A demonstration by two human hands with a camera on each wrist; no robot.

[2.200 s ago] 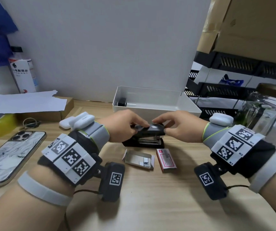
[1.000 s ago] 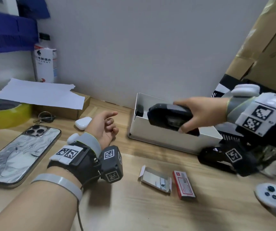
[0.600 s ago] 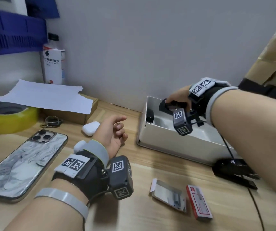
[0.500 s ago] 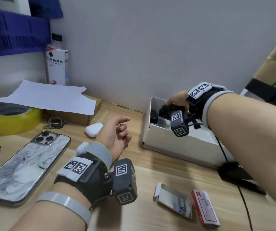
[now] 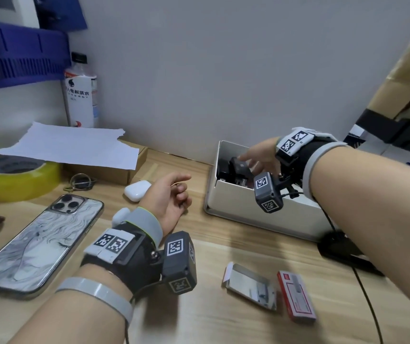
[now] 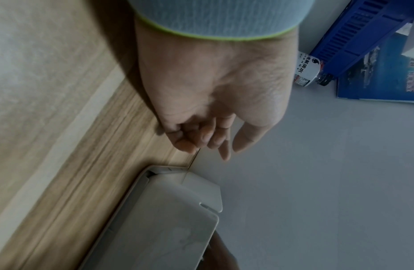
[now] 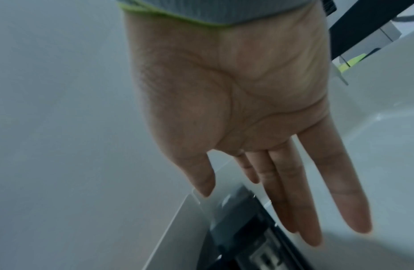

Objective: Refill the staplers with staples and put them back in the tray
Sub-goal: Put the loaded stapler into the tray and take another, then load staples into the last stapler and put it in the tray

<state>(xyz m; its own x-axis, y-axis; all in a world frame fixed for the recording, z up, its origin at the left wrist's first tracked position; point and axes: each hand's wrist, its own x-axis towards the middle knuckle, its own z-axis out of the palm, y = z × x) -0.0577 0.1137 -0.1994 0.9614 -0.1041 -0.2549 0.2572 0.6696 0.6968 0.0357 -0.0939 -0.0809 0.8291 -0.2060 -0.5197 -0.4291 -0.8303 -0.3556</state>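
Observation:
A white tray (image 5: 236, 204) stands against the wall. A black stapler (image 5: 238, 168) lies in its left end, next to another dark item. My right hand (image 5: 251, 161) hovers just above this stapler with straight fingers and holds nothing; the right wrist view shows the flat palm (image 7: 259, 210) over the stapler (image 7: 254, 243). My left hand (image 5: 185, 187) rests on the table left of the tray, loosely curled and empty. A second black stapler (image 5: 342, 249) lies on the table, partly hidden by my right arm. An open staple box (image 5: 251, 289) and a red staple box (image 5: 297, 301) lie in front.
A phone (image 5: 38, 239), a yellow tape roll (image 5: 13, 175), keys (image 5: 80, 181) and a white earbud case (image 5: 137, 189) lie at the left. Behind them are a cardboard box under paper (image 5: 75, 147) and a bottle (image 5: 80, 95). Black shelves stand far right.
My right hand carried the stapler over the table into the tray, set it down and let go; its fingers are now straight. The left hand stayed resting on the table.

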